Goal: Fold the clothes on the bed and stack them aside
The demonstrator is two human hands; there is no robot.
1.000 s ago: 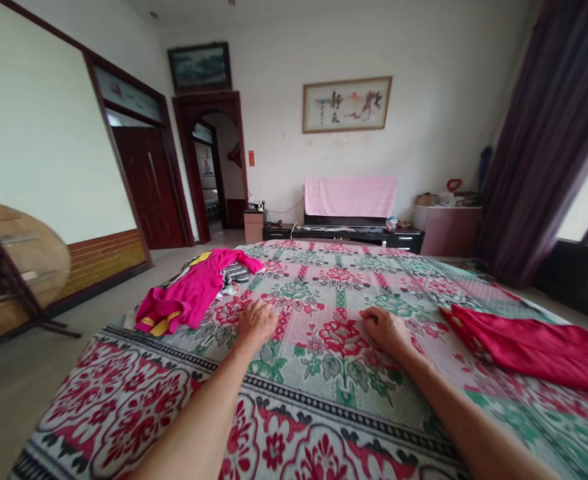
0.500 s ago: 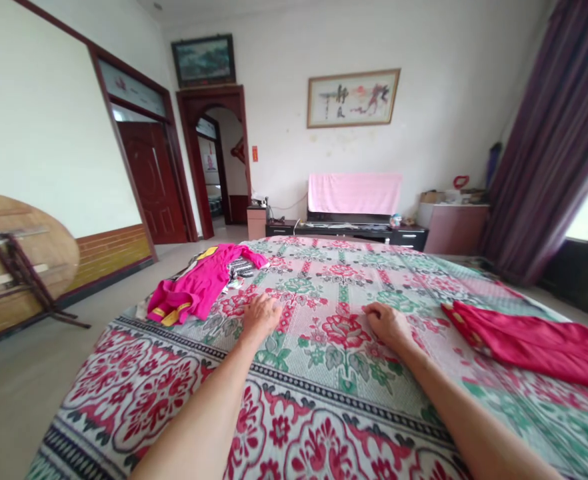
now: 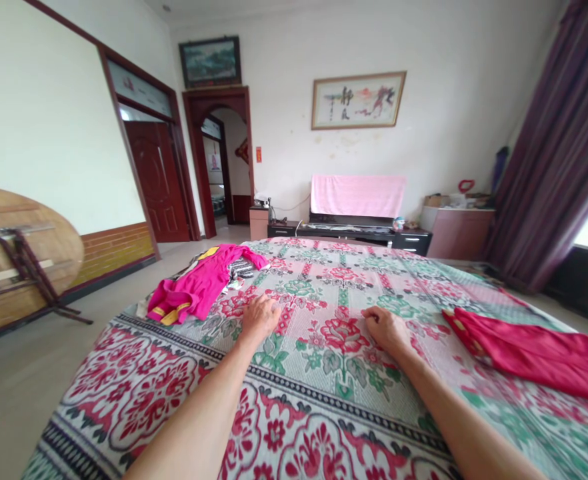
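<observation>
My left hand (image 3: 261,315) rests on the flowered bedspread (image 3: 319,273), its fingers curled in loosely and nothing visible in them. To its left, a short distance off, lies a heap of clothes topped by a bright pink garment (image 3: 201,283) with yellow trim; black-and-white patterned cloth shows underneath. My right hand (image 3: 387,328) also lies on the bedspread, closed in a loose fist that holds nothing visible. On its right side is a folded red garment (image 3: 539,350), apart from the hand. Bare, patterned bedspread shows between the two hands.
Past the bed's far edge stands a low black cabinet (image 3: 411,241) with a pink cloth (image 3: 359,195) draped over a screen. A folded round table (image 3: 29,247) leans at the left wall. A purple curtain (image 3: 549,160) hangs on the right.
The view has shifted slightly, so the room sits a little further right. Both hands and the clothes stay where they were on the bedspread.
</observation>
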